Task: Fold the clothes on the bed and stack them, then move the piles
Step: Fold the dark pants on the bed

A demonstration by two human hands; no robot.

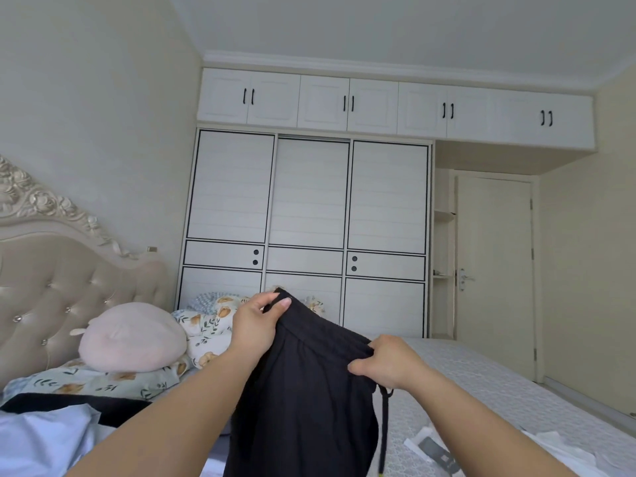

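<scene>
1. Far left, tufted headboard point(51, 290), pink round cushion point(132, 337) and flowered pillows point(206, 325) sat at the head of the bed, well apart from the work.
2. Low left corner: pale blue cloth point(41, 438) and a black piece point(79, 407) lay unfolded on the bed, likely waiting their turn.
3. Left hand point(254, 327): grip pinched on the upper corner of the waistband, thumb over the front, fingers curled behind.
4. Black shorts point(303, 401) were held up in the air between both hands, above the bed and in front of the wardrobe point(309, 201); probably lifted so the cloth hung flat and the side seams could be matched before folding.
5. Waistband was up and slanted, higher at the left than at the right; long axis ran downward, legs hanging toward the bottom edge, drawstring point(383, 425) dangling at the right side.
6. Right hand point(389, 364): grip closed on the lower end of the waistband, fingers bunched round the gathered cloth.
7. Right: grey bedspread point(481, 390) gave open room to lay the shorts; some white and dark items point(433, 449) lay near the lower edge, too unclear to name.
</scene>
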